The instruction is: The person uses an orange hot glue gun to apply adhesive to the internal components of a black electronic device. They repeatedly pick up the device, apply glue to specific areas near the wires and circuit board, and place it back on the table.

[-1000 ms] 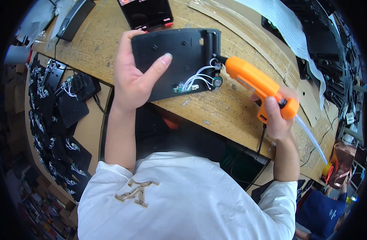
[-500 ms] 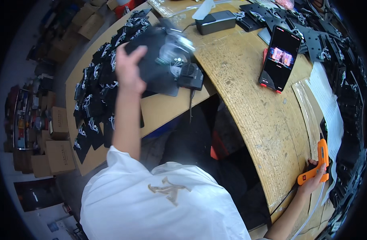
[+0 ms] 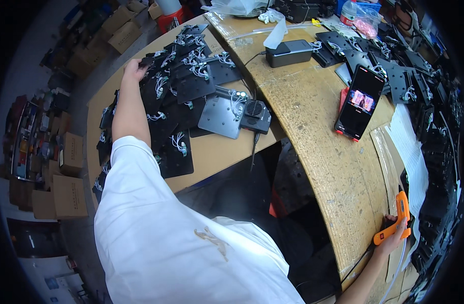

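My left hand (image 3: 134, 70) reaches to the far left side of a spread of black plates, its fingers closed at the edge of a black plate (image 3: 148, 62) there; the fingertips are partly hidden. Bundled white wires and small green boards sit on many of these plates. Closer to me, a dark plate (image 3: 219, 117) with wires lies beside a small black vented box (image 3: 256, 116). At the lower right, my right hand (image 3: 392, 240) is wrapped round the handle of an orange glue gun (image 3: 401, 209), its nozzle directed away from me.
A lit phone (image 3: 361, 104) leans on a red stand on the worn table (image 3: 313, 126). Behind it are a black power bank-like box (image 3: 289, 53) and more wired plates (image 3: 394, 76). White foam sheet (image 3: 411, 147) runs along the right. Cardboard boxes (image 3: 70, 195) stand at left.
My left hand has gone from beside the blurred plates near the vented box to the pile's far left edge. My right hand still holds the glue gun. The view has shifted slightly.
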Available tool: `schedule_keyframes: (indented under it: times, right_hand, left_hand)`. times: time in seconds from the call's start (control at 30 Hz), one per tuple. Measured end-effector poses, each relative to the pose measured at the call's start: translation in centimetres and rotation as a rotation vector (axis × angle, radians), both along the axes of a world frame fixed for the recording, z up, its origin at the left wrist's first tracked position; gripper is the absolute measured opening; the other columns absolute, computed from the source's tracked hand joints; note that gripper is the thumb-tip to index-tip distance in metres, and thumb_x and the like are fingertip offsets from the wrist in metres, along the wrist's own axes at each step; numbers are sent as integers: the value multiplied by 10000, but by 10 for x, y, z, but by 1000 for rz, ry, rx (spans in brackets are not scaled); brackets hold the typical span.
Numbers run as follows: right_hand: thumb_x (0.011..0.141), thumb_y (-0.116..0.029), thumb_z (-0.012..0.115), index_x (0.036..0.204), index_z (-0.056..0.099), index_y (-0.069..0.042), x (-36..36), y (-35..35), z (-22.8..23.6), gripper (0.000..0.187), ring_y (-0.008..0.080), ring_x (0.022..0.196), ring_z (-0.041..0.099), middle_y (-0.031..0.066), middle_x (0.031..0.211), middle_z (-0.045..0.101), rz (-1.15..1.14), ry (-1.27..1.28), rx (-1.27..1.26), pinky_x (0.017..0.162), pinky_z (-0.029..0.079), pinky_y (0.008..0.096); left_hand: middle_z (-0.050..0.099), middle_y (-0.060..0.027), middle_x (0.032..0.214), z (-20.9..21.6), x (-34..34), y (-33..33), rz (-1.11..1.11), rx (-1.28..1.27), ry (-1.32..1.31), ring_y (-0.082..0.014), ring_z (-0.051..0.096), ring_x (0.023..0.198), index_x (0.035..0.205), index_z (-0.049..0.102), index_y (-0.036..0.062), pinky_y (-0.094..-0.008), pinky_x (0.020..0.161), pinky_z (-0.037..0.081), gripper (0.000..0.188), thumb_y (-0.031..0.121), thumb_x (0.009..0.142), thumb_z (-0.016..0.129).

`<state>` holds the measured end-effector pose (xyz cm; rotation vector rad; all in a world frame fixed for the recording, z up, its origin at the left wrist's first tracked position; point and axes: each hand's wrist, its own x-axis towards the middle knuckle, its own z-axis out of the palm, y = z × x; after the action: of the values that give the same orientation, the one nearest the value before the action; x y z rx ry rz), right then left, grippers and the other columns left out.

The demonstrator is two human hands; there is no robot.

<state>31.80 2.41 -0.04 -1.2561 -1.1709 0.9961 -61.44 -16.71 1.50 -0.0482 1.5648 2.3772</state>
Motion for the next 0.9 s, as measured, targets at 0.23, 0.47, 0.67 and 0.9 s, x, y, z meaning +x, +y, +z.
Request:
schedule_keyframes:
  times: [0.23,0.47,0.67,0.9]
  right_hand:
    - [981,-328,447,1037,546,30,10,4,-8,376,173,761,608,103,787,612,10,-45,-17,753,486,303]
    - [980,-342,447,1055,544,20,12,10,-7,382,153,740,594,85,769,606,3,-10,-64,743,473,289]
    - [976,-357,447,1043,550,16,7,7,-6,393,153,735,592,84,758,604,-63,2,-55,739,472,292]
    - [949,-380,487,1015,557,-1,12,5,-9,391,176,715,610,97,756,618,-56,44,2,731,479,318]
  left_hand:
    - [526,-266,1110,36,21,-49,144,-58,104,-384,587,1014,1099,442,-113,-539,843,541,234,-70,870,422]
    - [525,-263,1140,14,25,-49,-109,70,-62,-352,580,1048,1118,450,-119,-477,940,510,229,-21,912,429]
    - [508,-244,1177,9,26,-31,75,-340,191,-356,583,1037,1176,451,-64,-476,902,504,434,126,834,638]
    - [634,-145,1082,147,89,30,354,-945,1287,-242,609,1004,1119,583,-1,-338,897,463,536,394,782,719]
